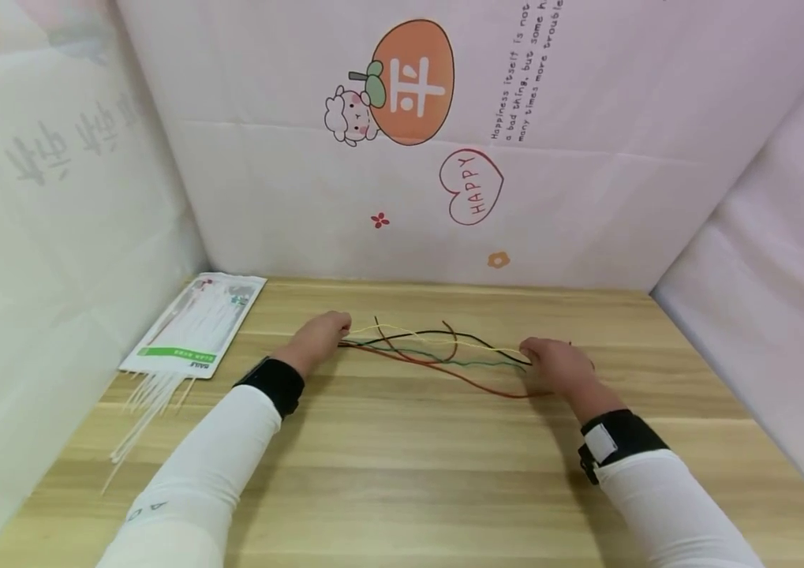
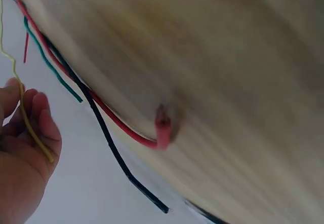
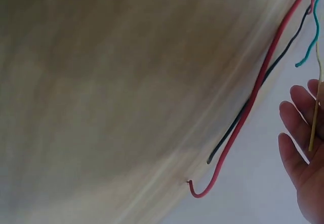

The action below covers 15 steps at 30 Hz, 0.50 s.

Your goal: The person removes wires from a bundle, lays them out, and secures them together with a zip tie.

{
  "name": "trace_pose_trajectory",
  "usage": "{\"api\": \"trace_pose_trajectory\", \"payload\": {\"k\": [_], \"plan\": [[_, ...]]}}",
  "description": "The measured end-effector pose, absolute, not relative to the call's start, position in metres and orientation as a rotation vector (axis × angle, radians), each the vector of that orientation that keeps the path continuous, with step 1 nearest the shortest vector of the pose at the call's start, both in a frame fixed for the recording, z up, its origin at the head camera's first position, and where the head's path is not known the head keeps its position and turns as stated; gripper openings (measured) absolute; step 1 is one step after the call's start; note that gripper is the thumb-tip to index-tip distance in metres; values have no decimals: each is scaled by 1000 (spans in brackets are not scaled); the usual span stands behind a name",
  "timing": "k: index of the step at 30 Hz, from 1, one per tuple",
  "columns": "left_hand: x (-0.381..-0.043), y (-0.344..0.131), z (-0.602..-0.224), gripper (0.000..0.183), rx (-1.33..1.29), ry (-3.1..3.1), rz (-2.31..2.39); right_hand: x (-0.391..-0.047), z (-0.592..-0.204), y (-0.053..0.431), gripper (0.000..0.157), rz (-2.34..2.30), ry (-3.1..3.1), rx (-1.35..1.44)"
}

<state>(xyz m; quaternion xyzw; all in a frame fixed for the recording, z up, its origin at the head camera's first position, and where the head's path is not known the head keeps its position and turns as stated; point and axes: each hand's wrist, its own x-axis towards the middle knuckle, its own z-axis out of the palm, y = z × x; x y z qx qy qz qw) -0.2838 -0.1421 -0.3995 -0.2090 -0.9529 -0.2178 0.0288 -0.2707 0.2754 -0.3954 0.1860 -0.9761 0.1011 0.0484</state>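
Observation:
A thin yellow wire [image 1: 402, 328] stretches between the two hands above the table. My left hand [image 1: 318, 338] pinches it near its left end, and the tip lies across the palm in the left wrist view. Near the other end, my right hand [image 1: 563, 367] holds the same wire between thumb and fingers. Beneath lie a red wire [image 3: 263, 74], a black wire [image 2: 109, 143] and a green wire [image 3: 317, 26], loosely crossing on the wood. A second, darker red wire [image 1: 455, 343] curves up among them.
At the far left of the wooden table [image 1: 402, 489] lies a white plastic bag [image 1: 231, 315] with a green stripe. Thin white strips like cable ties [image 1: 153, 398] stick out of its near end. Printed cloth walls [image 1: 267, 197] enclose the back and sides.

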Motion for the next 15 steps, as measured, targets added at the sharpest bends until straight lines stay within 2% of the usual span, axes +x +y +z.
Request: {"api": "trace_pose_trajectory", "payload": {"k": [10, 15], "plan": [[-277, -152, -406, 10, -570, -3004, -646, -264, -401, 267, 23, 248, -2922, 627], [-266, -179, -392, 19, -484, -2961, -675, -248, -385, 261, 29, 299, -2764, 684]]}}
